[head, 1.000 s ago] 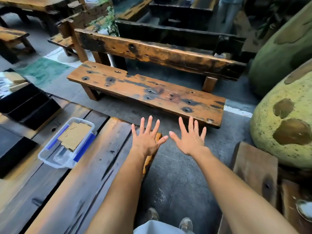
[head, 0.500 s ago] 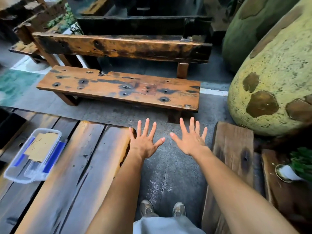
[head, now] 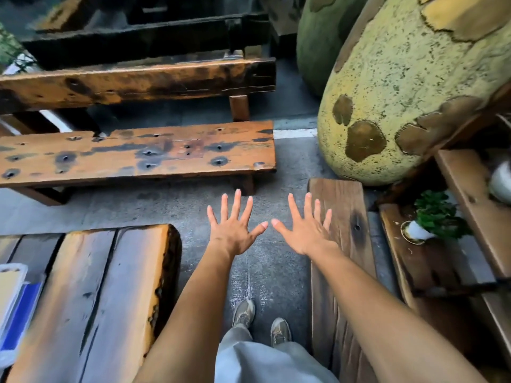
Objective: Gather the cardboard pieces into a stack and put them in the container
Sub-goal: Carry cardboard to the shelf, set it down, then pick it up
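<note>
Left hand (head: 231,231) and right hand (head: 303,234), splayed and empty, hover over the floor (head: 166,208) strip. The container (head: 18,308) sits cropped at eight o'clock.

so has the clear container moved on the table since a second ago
No. The clear container still sits on the same dark plank of the table; its shift toward the picture's left edge comes from the camera turning right.
</note>
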Action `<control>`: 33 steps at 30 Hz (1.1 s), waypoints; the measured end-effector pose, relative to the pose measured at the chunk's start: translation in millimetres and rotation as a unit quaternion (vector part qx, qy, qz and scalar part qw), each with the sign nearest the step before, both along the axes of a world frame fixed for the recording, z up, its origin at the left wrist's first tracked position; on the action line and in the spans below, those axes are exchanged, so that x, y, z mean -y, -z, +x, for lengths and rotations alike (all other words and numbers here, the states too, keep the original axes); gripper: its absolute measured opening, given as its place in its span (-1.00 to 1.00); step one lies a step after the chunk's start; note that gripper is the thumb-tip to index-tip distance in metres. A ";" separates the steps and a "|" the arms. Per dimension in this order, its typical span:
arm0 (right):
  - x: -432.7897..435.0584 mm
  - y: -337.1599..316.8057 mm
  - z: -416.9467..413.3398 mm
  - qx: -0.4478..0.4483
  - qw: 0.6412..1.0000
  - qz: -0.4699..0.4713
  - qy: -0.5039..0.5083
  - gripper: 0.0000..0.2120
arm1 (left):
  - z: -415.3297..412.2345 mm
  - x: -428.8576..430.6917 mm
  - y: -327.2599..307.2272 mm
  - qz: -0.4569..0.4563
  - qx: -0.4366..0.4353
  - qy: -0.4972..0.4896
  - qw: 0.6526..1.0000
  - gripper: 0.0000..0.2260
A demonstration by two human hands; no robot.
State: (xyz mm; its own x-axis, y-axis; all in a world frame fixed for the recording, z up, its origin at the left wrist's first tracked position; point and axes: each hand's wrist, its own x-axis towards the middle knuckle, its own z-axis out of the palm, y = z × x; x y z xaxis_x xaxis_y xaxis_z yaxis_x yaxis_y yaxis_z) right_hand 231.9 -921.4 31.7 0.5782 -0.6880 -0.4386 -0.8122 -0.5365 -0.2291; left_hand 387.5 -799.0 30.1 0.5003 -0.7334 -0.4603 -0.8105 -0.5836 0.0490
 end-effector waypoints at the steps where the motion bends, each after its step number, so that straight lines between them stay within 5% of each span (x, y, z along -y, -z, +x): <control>1: 3.5 -0.1 -5.5 -0.001 1.000 -0.003 0.016 -0.16 | -0.8 8.4 -0.6 0.000 0.000 0.015 1.000 -0.21; 15: 17.9 -17.6 -66.9 -0.011 0.966 -0.038 0.255 -0.15 | -22.8 103.4 -4.8 -0.023 -0.011 0.260 0.965 -0.17; 33: -37.6 -42.7 -201.4 -0.039 0.857 -0.056 0.511 -0.14 | -157.8 151.0 -25.1 -0.031 -0.028 0.515 0.856 -0.24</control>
State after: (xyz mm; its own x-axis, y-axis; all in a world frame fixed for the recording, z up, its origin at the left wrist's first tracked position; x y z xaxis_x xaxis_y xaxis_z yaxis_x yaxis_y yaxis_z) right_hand 30.5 -883.9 74.3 -0.3803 -0.8574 -0.3467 -0.8811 0.4498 -0.1458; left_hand 229.7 -950.0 55.2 -0.4490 -0.7953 -0.4074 -0.8886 0.4451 0.1105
